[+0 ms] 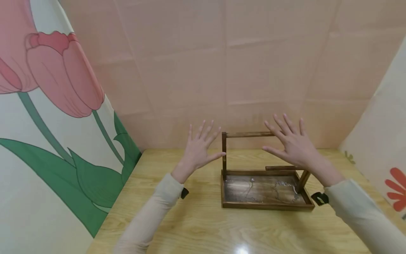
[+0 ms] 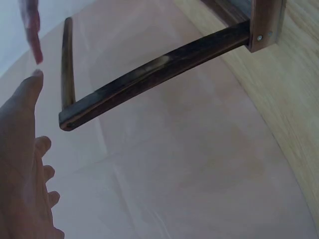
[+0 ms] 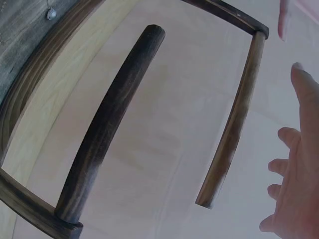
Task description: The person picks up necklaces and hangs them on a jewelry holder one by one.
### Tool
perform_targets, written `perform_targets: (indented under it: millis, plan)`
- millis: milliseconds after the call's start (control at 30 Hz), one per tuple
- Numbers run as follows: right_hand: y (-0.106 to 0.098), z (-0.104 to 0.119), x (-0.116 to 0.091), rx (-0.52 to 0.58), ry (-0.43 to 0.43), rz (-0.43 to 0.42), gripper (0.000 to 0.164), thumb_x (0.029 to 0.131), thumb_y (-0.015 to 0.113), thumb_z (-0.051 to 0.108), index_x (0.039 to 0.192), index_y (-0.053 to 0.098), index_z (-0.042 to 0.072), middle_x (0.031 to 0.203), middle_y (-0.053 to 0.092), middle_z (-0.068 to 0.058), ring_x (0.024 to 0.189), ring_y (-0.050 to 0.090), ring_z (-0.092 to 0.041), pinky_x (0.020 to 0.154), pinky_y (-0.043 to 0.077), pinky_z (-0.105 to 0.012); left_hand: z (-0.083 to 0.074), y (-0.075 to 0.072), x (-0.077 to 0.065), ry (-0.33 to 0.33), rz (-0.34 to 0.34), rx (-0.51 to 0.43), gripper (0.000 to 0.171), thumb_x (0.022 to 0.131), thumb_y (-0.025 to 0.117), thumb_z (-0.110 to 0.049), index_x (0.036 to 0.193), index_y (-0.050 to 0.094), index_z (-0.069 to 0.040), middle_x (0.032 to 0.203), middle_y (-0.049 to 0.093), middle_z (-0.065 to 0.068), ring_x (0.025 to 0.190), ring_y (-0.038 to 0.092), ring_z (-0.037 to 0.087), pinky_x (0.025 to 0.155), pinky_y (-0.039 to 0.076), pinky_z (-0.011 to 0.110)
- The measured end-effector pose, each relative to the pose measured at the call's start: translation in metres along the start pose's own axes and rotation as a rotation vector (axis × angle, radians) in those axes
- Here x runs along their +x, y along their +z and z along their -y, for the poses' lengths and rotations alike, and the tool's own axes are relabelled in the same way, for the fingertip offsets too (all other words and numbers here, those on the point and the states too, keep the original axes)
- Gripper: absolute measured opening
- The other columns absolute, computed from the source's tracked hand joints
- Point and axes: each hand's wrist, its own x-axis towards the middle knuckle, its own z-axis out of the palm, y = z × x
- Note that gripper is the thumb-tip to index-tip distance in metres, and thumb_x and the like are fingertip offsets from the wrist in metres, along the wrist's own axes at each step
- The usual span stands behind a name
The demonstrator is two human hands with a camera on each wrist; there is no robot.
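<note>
Both hands are raised with fingers spread, holding nothing. My left hand (image 1: 199, 151) hovers left of a dark wooden jewelry stand (image 1: 224, 155), its thumb overlapping the stand's left post in the head view. Higher up, my right hand (image 1: 298, 147) is in front of the stand's right side and hides part of it. The stand has an upper bar (image 1: 247, 134), a shorter lower bar (image 1: 279, 168) and a shallow tray (image 1: 266, 205). Inside the tray lie a thin necklace with a small round pendant (image 1: 252, 180) and a silvery chain (image 1: 285, 183).
The stand rests on a light wood-grain table (image 1: 190, 222). Behind it hangs a creased pinkish backdrop (image 1: 177, 70). A tulip-print sheet (image 1: 66, 74) stands at left, and a white sheet with a red flower (image 1: 398, 188) at right. Dark bands (image 1: 320, 198) sit at both wrists.
</note>
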Motion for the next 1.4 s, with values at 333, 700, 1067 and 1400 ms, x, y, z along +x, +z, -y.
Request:
perform_targets:
  millis: [333, 700, 1067, 1400]
  plan:
    - [0.01, -0.001, -0.009, 0.045, 0.01, -0.035, 0.08, 0.085, 0.057, 0.054, 0.15, 0.015, 0.029, 0.156, 0.006, -0.007, 0.143, -0.007, -0.025, 0.109, -0.017, -0.055, -0.002, 0.015, -0.007, -0.022, 0.005, -0.023, 0.089, 0.081, 0.033, -0.078, 0.148, -0.007, -0.034, 0.155, -0.011, -0.004, 0.143, -0.009, 0.022, 0.11, -0.007, 0.058]
    - [0.018, -0.002, -0.013, 0.085, 0.025, -0.07, 0.074, 0.087, 0.058, 0.049, 0.148, 0.025, 0.024, 0.155, 0.014, -0.009, 0.143, -0.001, -0.027, 0.111, -0.013, -0.053, -0.008, 0.028, -0.01, -0.014, -0.024, -0.075, 0.09, 0.081, 0.035, -0.076, 0.149, -0.005, -0.032, 0.156, -0.005, -0.001, 0.143, -0.009, 0.021, 0.11, -0.012, 0.056]
    - [0.024, -0.001, -0.02, 0.139, 0.023, -0.138, 0.071, 0.086, 0.062, 0.044, 0.146, 0.032, 0.022, 0.151, 0.026, -0.013, 0.143, 0.007, -0.028, 0.114, -0.005, -0.052, -0.014, 0.04, -0.019, -0.021, -0.047, -0.106, 0.09, 0.081, 0.039, -0.074, 0.15, 0.005, -0.028, 0.156, 0.001, 0.0, 0.144, 0.0, 0.022, 0.111, -0.002, 0.058]
    - [0.03, -0.001, -0.027, 0.177, 0.009, -0.218, 0.069, 0.082, 0.068, 0.037, 0.143, 0.037, 0.022, 0.147, 0.034, -0.012, 0.141, 0.016, -0.031, 0.115, 0.0, -0.052, -0.017, 0.049, -0.026, -0.023, -0.062, -0.134, 0.085, 0.082, 0.018, -0.079, 0.15, 0.0, -0.03, 0.156, 0.0, -0.002, 0.144, 0.002, 0.021, 0.112, -0.002, 0.057]
